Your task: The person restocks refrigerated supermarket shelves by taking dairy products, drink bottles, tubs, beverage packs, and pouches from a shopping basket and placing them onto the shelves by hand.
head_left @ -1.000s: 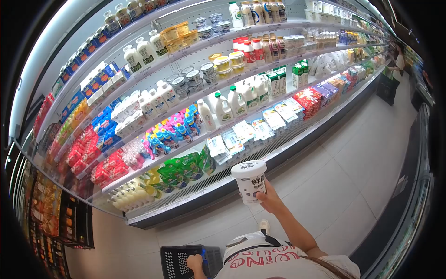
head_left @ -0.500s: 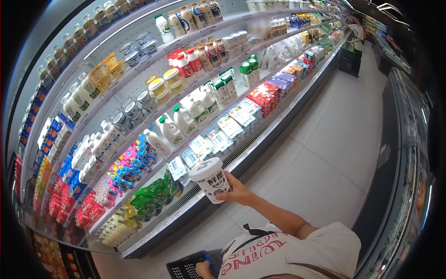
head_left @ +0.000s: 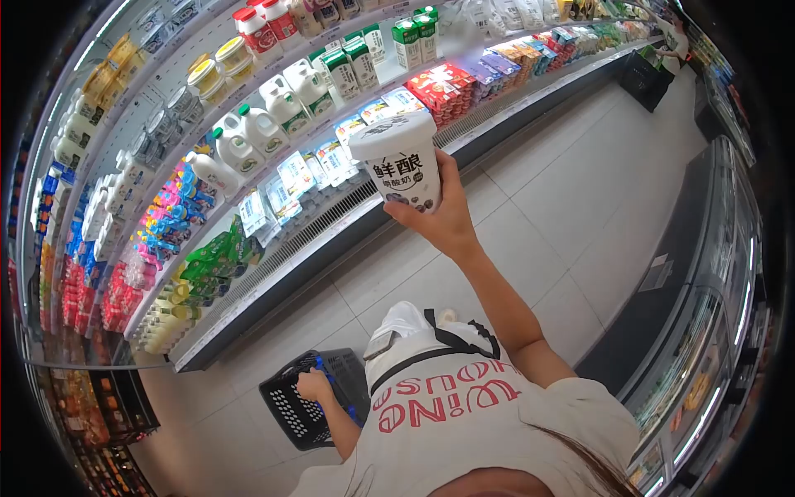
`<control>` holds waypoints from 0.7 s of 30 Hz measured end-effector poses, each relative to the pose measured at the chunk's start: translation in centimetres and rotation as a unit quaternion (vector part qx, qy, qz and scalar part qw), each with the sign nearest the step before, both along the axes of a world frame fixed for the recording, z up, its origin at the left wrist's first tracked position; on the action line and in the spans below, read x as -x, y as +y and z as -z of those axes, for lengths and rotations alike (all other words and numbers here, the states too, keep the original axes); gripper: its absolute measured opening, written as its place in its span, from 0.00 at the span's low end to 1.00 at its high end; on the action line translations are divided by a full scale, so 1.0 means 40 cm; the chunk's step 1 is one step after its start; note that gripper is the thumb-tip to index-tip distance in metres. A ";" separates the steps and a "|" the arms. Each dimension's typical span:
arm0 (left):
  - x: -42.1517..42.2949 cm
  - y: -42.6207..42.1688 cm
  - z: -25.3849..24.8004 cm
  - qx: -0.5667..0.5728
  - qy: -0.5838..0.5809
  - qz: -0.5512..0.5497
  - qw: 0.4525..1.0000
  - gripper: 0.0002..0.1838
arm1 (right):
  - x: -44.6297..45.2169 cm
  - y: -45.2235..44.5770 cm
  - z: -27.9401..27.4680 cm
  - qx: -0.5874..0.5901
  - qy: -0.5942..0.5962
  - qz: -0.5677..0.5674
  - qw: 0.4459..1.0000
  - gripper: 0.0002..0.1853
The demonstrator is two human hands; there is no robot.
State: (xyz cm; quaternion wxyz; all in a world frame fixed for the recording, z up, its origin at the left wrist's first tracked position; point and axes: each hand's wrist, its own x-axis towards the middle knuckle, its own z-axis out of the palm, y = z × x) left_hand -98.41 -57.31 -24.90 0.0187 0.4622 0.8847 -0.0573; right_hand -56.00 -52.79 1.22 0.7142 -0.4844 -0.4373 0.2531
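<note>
A large white yogurt tub [head_left: 403, 170] with black lettering and dark berries printed on it is raised before me in the head view. My right hand [head_left: 445, 214] is wrapped round its right side and base, thumb in front. The tub's lid is on, and it tilts slightly. Lower down, my left hand [head_left: 314, 385] is closed around the handle of a dark shopping basket [head_left: 286, 412] with blue parts. The basket hangs at my left side; most of its inside is hidden from me.
A refrigerated dairy shelf [head_left: 331, 236] with milk jugs, cartons and yogurt packs curves along the left. Glass-fronted freezer cases [head_left: 675, 364] line the right, with a tiled aisle [head_left: 538, 224] between. Farther off stands another person [head_left: 675, 45] beside a black basket [head_left: 646, 79].
My right hand has brought the tub up and slightly right, closer to me. The view has tilted down, so more of the basket, my left hand and my shirt shows.
</note>
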 end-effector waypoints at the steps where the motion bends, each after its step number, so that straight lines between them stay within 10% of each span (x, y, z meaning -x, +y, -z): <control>1: -0.021 0.015 0.015 -0.011 -0.004 0.004 1.000 0.19 | -0.034 0.006 -0.002 0.006 -0.001 0.008 1.000 0.45; 21: -0.580 0.122 0.121 -0.109 0.023 0.009 0.994 0.16 | -0.639 0.167 0.017 0.036 0.121 -0.116 0.985 0.44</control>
